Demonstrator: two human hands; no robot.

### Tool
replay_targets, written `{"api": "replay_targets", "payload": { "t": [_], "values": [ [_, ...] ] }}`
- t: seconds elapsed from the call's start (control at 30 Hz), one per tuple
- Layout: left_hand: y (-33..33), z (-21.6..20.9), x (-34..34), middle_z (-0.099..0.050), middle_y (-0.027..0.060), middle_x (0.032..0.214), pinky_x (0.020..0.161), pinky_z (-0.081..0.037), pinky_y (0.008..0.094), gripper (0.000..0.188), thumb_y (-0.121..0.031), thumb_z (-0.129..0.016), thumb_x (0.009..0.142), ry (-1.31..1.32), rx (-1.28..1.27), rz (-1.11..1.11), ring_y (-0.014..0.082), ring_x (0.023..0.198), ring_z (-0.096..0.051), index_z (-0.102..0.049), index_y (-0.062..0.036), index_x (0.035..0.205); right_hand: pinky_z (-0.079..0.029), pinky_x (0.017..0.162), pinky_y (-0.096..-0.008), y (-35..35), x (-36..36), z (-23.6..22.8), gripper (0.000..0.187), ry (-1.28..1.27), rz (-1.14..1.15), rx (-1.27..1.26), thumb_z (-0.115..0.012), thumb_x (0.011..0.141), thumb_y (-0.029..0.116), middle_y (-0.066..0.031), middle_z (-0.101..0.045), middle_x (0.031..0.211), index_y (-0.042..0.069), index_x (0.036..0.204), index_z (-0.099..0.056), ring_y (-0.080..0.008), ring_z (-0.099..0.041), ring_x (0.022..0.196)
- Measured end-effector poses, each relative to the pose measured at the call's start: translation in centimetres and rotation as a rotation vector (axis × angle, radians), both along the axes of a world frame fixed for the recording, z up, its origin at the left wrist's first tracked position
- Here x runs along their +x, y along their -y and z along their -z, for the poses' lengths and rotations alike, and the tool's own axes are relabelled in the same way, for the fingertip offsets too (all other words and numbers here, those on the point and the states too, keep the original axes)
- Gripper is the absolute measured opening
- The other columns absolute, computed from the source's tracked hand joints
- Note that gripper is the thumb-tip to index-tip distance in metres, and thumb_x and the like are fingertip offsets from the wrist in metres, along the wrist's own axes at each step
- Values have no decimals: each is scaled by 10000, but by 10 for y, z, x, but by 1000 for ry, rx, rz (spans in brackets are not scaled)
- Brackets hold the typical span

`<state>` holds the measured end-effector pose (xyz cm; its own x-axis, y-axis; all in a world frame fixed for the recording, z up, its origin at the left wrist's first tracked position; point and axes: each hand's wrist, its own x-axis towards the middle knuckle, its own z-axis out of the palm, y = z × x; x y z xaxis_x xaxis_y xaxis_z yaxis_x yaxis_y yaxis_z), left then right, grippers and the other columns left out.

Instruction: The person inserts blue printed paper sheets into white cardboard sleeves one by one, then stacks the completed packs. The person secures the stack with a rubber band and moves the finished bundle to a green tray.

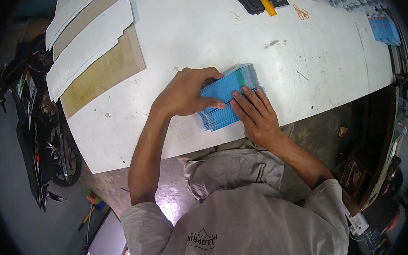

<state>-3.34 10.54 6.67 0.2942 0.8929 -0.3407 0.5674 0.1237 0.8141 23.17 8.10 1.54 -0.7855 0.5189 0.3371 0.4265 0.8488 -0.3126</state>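
Left hand (185,92) arched, grip holding blue stack (225,89), right hand (258,120) extended on top, its hold unclear

White table (326,68) carries blue stack (226,86), probably paper.

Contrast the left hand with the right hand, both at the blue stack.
The left hand is at the left end of the blue stack; the right hand nearer its right end. The left hand arches, thumb and fingers spread apart; the right hand lies flatter, fingers extended over the top. Both are bare and touch the stack.
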Motion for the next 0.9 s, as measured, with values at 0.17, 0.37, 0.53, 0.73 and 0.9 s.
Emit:
{"api": "replay_targets", "payload": {
  "t": [0.17,0.37,0.53,0.73,0.9],
  "values": [
    [6,-4,4,-758,231,1009,888,-590,457,569,-233,-901,773,-74,54,52,390,994,-745,-649,12,1220,-420,1141,-579,0,0,-10,482,-23,31,13,-689,765,37,-167,-626,1371,-4,1245,-689,-351,-564,1338],
    [3,-26,34,-728,246,873,768,-597,470,469,-177,-824,830,-410,-16,176,424,866,-740,-580,19,1179,-518,906,-451,-13,-17,-36,336,-38,-10,-76,-680,709,2,-132,-646,1091,-10,1045,-679,-301,-626,1019],
    [9,-13,33,-702,230,740,693,-585,474,395,-169,-815,828,-416,101,211,425,741,-727,-572,31,1066,-517,789,-423,-23,-17,-32,328,-51,-60,-153,-681,656,-25,-116,-636,985,-8,984,-670,-298,-625,928],
    [8,-12,21,-723,228,804,681,-576,454,405,-172,-801,852,-362,153,169,422,757,-729,-589,35,1129,-528,779,-417,-27,-16,-38,298,25,-72,-253,-729,692,-28,-131,-648,937,-1,985,-681,-327,-650,905],
    [36,10,-1,-757,220,898,651,-574,405,367,-125,-791,872,58,262,-294,311,747,-762,-607,20,1155,-588,801,-356,-22,24,-64,353,-371,226,-985,-807,812,-27,-146,-731,1050,-16,1135,-665,-270,-729,943]
  ]
}}
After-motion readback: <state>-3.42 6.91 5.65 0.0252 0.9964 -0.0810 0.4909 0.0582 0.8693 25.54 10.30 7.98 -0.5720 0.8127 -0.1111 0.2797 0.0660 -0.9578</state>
